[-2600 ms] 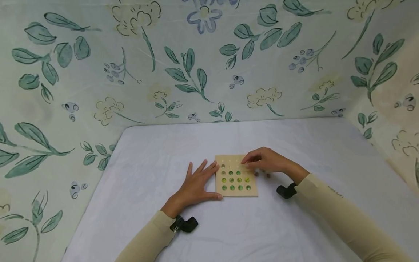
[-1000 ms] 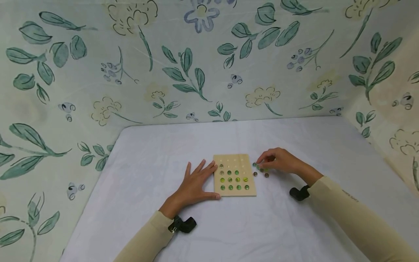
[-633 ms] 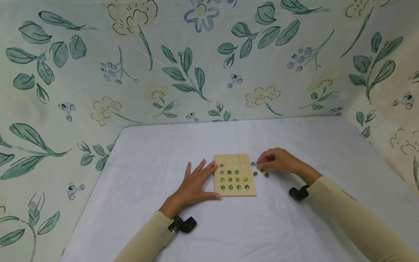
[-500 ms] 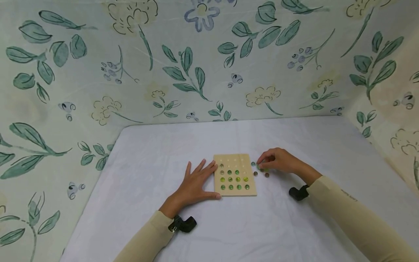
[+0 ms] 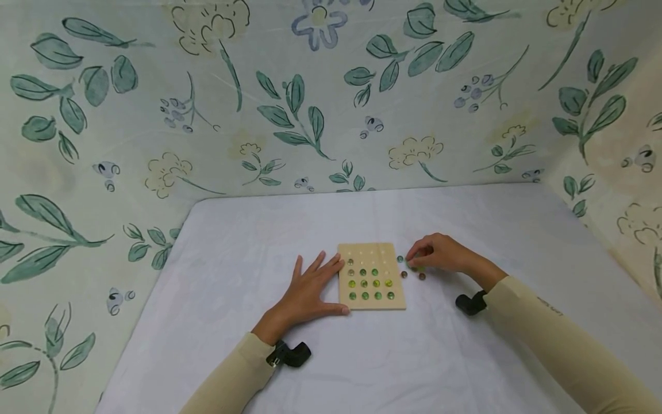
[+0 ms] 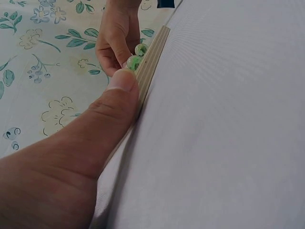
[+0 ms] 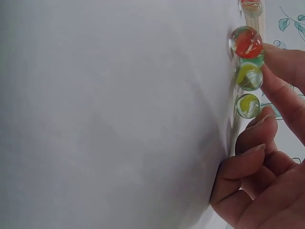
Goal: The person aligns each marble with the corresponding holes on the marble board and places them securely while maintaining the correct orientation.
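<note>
A square wooden board [image 5: 364, 249] with rows of small hollows lies on the white cloth. Green and yellow marbles [image 5: 376, 283] fill its lower rows, and a few more sit higher up. My left hand [image 5: 305, 293] rests with spread fingers along the board's left side, thumb at the near corner. To the right of the board, my right hand [image 5: 439, 253] pinches a green marble [image 7: 258, 58] between thumb and index finger, low over the cloth. Close by are a red-swirled marble [image 7: 247, 42] and yellow-swirled marbles [image 7: 249, 76], partly hidden by the hand in the head view.
Loose marbles lie between the board and my right hand, among them a green marble [image 5: 400, 259] and a darker marble [image 5: 422, 276]. The white-covered table [image 5: 269, 230] meets a hanging floral cloth [image 5: 217, 132] at the back.
My right hand has moved from the board's upper right to the loose marbles and pinches a green one. A loose green marble has shifted slightly left. My left hand stays against the board.
</note>
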The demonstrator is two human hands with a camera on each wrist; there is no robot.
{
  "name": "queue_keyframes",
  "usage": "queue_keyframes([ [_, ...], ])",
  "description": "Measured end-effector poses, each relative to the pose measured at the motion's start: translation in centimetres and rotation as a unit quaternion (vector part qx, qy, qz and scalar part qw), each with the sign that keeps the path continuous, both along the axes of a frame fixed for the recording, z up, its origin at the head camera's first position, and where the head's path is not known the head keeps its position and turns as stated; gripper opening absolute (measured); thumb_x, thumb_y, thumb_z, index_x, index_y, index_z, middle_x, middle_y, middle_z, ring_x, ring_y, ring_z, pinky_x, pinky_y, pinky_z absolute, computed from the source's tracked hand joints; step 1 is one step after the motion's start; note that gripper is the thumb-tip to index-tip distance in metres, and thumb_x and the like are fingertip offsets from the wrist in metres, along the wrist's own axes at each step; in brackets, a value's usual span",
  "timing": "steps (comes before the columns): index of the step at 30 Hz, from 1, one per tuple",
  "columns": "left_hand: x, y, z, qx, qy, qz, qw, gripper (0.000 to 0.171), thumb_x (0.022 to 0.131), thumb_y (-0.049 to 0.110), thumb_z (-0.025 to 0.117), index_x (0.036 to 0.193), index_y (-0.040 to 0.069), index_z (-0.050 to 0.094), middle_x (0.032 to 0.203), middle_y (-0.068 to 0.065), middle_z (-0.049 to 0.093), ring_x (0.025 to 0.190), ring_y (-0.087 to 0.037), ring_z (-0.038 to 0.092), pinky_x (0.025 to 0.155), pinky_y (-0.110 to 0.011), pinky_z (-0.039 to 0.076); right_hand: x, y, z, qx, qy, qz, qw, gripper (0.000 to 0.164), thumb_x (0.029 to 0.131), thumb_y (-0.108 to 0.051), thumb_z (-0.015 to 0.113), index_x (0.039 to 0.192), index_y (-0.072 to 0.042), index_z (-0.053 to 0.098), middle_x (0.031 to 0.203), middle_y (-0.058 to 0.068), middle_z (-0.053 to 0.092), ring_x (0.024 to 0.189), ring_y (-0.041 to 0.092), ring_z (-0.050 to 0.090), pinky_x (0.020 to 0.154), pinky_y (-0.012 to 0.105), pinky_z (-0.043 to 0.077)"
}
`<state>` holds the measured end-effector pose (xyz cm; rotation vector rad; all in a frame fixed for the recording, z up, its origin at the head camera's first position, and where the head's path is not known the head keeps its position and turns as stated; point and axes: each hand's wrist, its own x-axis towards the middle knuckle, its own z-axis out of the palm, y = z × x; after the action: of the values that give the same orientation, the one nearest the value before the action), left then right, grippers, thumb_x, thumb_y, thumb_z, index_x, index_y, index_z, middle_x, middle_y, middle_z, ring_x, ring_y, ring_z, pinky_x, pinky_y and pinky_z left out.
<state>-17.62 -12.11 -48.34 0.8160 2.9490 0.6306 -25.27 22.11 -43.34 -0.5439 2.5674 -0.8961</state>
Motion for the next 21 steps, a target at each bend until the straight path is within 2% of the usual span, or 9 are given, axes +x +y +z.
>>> queue_keyframes([
  [21, 0.09, 0.07, 0.17, 0.006, 0.000, -0.003, 1.0000, 0.106, 0.069, 0.077, 0.064, 0.153, 0.023, 0.028, 0.158, 0.009, 0.021, 0.148, -0.023, 0.009, 0.112, -0.061, -0.007, -0.24, 0.03, -0.24, 0.003, -0.002, 0.002, 1.000, 0.012, 0.088, -0.021, 0.072, 0.097, -0.015, 0.075, 0.082, 0.001, 0.060, 0.076, 0.018, 0.047, 0.062, 0.028, 0.040],
])
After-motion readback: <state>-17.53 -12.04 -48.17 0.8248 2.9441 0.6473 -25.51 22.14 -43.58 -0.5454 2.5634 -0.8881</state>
